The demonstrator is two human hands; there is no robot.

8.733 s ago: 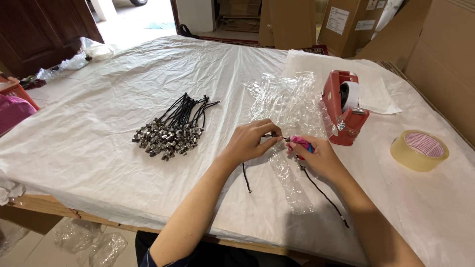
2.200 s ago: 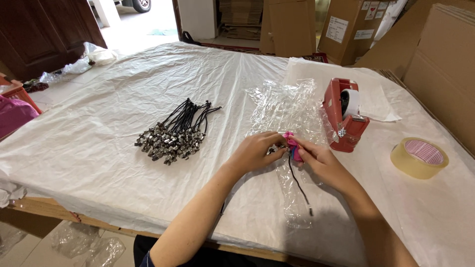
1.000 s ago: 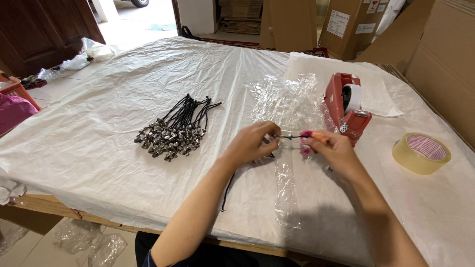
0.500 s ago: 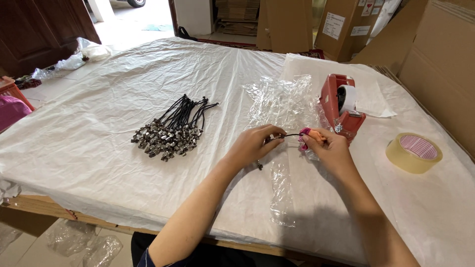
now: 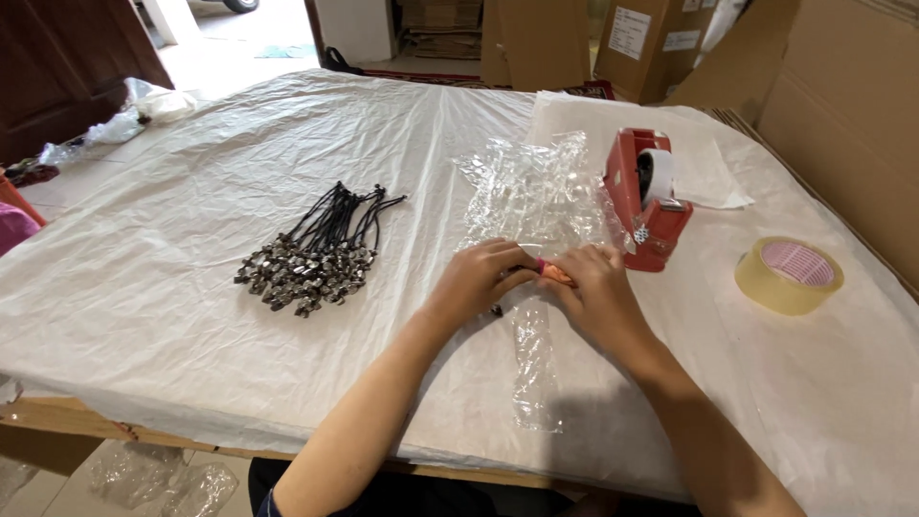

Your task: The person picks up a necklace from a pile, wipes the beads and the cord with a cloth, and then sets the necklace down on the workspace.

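Note:
My left hand (image 5: 479, 280) and my right hand (image 5: 593, 292) meet over the table's middle, fingertips pinched together around a small pink piece (image 5: 553, 273) and a bit of black cord (image 5: 498, 310) that pokes out beneath. A narrow clear plastic sleeve (image 5: 534, 369) lies under the hands and runs toward me. To the left rests a bundle of black cords with metal pendants (image 5: 321, 254). A pile of clear plastic bags (image 5: 536, 187) lies just beyond my hands.
A red tape dispenser (image 5: 646, 201) stands right of the bags, with white paper (image 5: 704, 172) behind it. A roll of tan tape (image 5: 789, 276) lies at the right. Cardboard boxes (image 5: 842, 86) line the far and right sides. White plastic sheeting (image 5: 191, 191) covers the table.
The long black cord that trailed toward me has been drawn up into my hands. My hands, apart a second ago, have closed together over the pink piece.

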